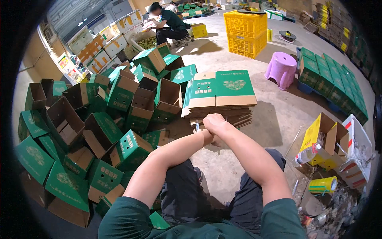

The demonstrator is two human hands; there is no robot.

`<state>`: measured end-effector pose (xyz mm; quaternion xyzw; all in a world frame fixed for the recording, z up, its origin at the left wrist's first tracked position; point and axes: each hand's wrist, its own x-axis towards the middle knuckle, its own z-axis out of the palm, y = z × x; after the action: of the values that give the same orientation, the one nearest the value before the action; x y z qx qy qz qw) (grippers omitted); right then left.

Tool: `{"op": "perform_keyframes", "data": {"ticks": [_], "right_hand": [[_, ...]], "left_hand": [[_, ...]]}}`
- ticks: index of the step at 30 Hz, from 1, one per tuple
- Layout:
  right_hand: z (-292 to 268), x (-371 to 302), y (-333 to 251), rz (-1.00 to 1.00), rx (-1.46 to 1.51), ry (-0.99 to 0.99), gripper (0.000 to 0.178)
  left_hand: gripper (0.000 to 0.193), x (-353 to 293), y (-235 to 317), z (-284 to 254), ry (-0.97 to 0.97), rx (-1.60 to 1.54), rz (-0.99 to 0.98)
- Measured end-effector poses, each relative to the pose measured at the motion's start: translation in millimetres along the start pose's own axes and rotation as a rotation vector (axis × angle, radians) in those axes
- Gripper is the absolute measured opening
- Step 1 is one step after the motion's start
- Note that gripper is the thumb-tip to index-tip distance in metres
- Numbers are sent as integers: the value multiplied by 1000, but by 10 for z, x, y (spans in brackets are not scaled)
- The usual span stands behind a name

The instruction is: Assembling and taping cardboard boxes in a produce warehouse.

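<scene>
My forearms come together in front of the flattened carton stack (224, 83), which is green and brown cardboard. My right hand (215, 122) lies at the stack's near edge, its fingers curled down and hidden by its back. What it holds, if anything, does not show. Just beneath it, my left hand (216, 141) is mostly covered by my right wrist and forearm, with only a bit of it showing. A small whitish-blue thing (197, 126) sticks out beside the hands; its kind is unclear.
Open green cartons (105, 133) lie heaped at my left. A purple stool (281, 69), stacked yellow crates (245, 34) and green cartons on a pallet (332, 77) stand ahead and right. A plastic bottle (306, 154) and tape roll (323, 185) are nearby. A person (169, 24) sits far off.
</scene>
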<state>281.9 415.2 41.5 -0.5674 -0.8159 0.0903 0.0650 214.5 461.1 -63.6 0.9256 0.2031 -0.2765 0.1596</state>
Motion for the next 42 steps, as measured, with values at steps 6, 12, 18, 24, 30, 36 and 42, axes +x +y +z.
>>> {"op": "perform_keyframes", "data": {"ticks": [6,12,18,24,30,36,42], "right_hand": [[25,11,14,34,30,-2,33],[76,38,51,84,73,28,33],[37,10,3,32,-10,3,29],[71,22,22,60,-6,12,28],[11,-37,13,37,-15,-5,27],[-102,-69,-40,61,-86,-107,31],[-94,-66,-36,79,-70,-103,32]], "left_hand": [[56,-22,14,-1,-2,7,-11],[57,-36,32,-9,-5,16,-23],[57,-48,30,20,-12,11,-37],[57,-24,44,-4,-7,14,-39],[57,-33,27,-22,-5,15,-47],[57,-49,27,6,-5,23,-58],[57,-32,32,-10,-6,23,-63]]}}
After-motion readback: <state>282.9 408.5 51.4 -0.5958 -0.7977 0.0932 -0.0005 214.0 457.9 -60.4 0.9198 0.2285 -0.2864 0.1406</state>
